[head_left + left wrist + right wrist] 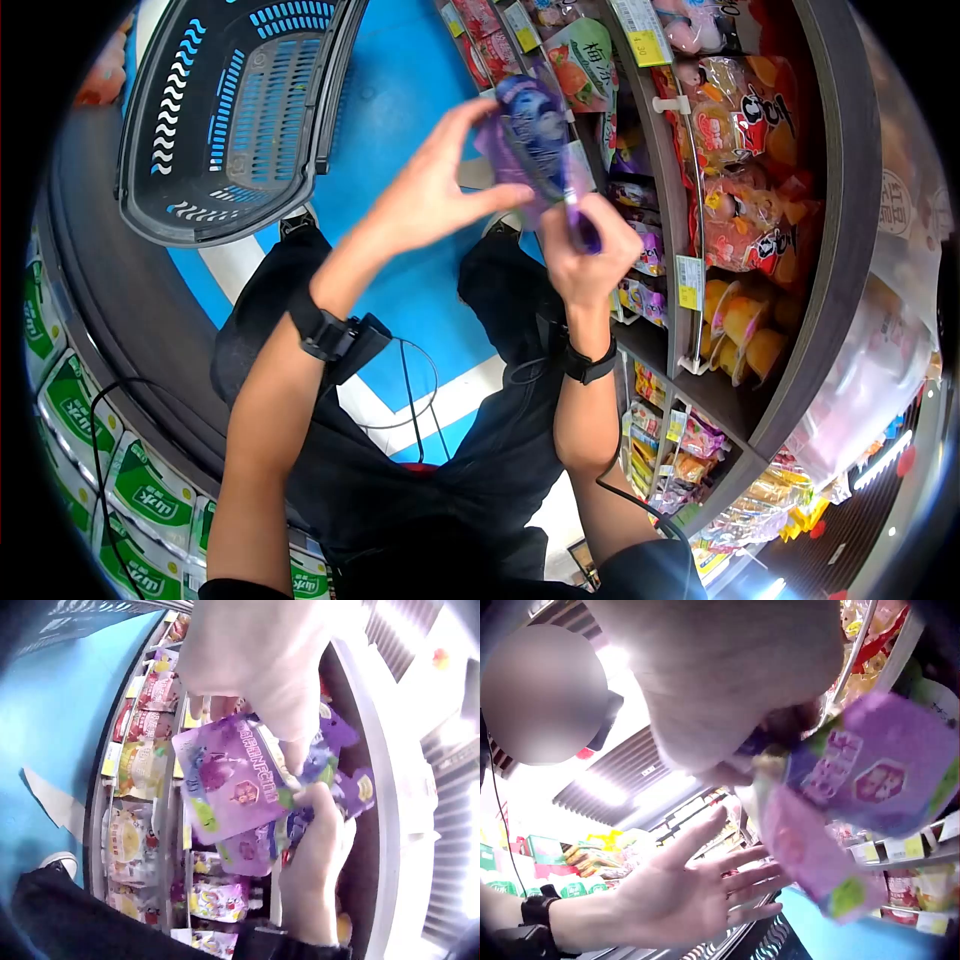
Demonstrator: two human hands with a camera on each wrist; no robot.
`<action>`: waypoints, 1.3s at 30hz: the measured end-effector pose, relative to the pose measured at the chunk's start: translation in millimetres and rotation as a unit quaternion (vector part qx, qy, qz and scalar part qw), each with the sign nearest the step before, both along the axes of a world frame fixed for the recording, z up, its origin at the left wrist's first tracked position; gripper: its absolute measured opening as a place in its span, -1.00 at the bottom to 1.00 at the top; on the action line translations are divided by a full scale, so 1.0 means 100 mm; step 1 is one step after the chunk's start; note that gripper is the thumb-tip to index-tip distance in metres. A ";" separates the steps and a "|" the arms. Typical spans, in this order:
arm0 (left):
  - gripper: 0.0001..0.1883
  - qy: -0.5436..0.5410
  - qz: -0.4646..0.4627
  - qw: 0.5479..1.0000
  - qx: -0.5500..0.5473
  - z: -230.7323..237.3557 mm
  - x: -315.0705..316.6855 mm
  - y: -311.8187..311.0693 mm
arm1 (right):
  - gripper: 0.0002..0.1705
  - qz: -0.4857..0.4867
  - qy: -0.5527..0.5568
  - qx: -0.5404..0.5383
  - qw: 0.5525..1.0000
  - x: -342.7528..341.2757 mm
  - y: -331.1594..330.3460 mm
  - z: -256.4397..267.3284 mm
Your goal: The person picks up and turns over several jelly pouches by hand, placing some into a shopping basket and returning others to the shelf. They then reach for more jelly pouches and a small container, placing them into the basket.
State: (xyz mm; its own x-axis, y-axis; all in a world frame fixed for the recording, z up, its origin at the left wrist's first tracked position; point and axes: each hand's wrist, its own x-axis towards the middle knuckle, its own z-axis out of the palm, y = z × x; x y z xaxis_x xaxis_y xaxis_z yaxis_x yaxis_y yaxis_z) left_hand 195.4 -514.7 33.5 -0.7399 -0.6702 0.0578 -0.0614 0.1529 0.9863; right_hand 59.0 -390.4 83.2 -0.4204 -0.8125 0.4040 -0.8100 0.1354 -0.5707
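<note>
Purple snack pouches are held up in front of the shelf in the head view. My right hand grips them at one end with curled fingers and thumb. In the left wrist view, one pouch overlaps another. Two pouches fan apart below the right hand in the right wrist view. My left hand is beside them, its fingers extended and spread; whether its thumb touches a pouch I cannot tell.
A black basket stands on the blue floor at the upper left. Shelves of bagged snacks with price tags curve along the right. Green-and-white packs line the lower left. Thin black cables hang between the arms.
</note>
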 end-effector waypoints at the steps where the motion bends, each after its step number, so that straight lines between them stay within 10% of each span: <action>1: -0.03 0.024 0.003 1.000 0.006 -0.01 0.05 -0.09 | -0.80 0.091 -0.011 -0.025 0.996 -0.01 -0.03 0.00; 5: -0.13 0.099 -0.062 0.980 0.161 0.06 0.19 -0.33 | -0.80 0.120 -0.273 0.118 0.947 -0.23 0.08 -0.18; 9: -0.46 -0.018 -0.188 0.939 0.288 0.11 0.24 -0.27 | -0.74 0.002 -0.597 0.061 0.800 -0.17 0.04 -0.15; 13: -0.50 -0.011 -0.129 0.926 0.354 0.04 0.17 -0.19 | -0.62 -0.025 -0.745 0.068 0.663 -0.26 -0.02 -0.30; 17: -0.51 0.024 -0.129 0.912 0.388 0.09 0.18 -0.21 | -0.53 -0.010 -0.783 0.052 0.620 -0.21 -0.11 -0.39; 25: -0.62 -0.042 -0.180 0.971 0.153 -0.06 0.14 -0.15 | -0.45 0.010 -0.680 0.110 0.725 -0.27 -0.13 -0.54; 29: -0.59 -0.047 -0.131 0.989 0.050 -0.14 0.10 -0.06 | -0.42 0.000 -0.514 0.123 0.849 -0.14 -0.20 -0.58; 34: -0.70 -0.090 -0.109 0.990 -0.001 -0.06 0.11 -0.10 | -0.50 -0.117 -0.498 0.132 0.849 -0.17 -0.21 -0.49; 39: -0.80 -0.178 -0.056 0.977 -0.106 -0.11 0.14 -0.08 | -0.74 -0.253 -0.055 -0.059 0.964 -0.47 -0.24 -0.63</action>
State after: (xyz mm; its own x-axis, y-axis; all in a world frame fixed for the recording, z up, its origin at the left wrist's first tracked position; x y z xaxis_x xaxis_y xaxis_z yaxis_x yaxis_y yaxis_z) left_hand 209.6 -522.7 22.4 -0.8061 -0.5852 -0.0875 -0.3654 0.3760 0.8515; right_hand 12.2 -414.2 20.6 -0.7962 -0.4430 0.4121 -0.5914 0.4262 -0.6846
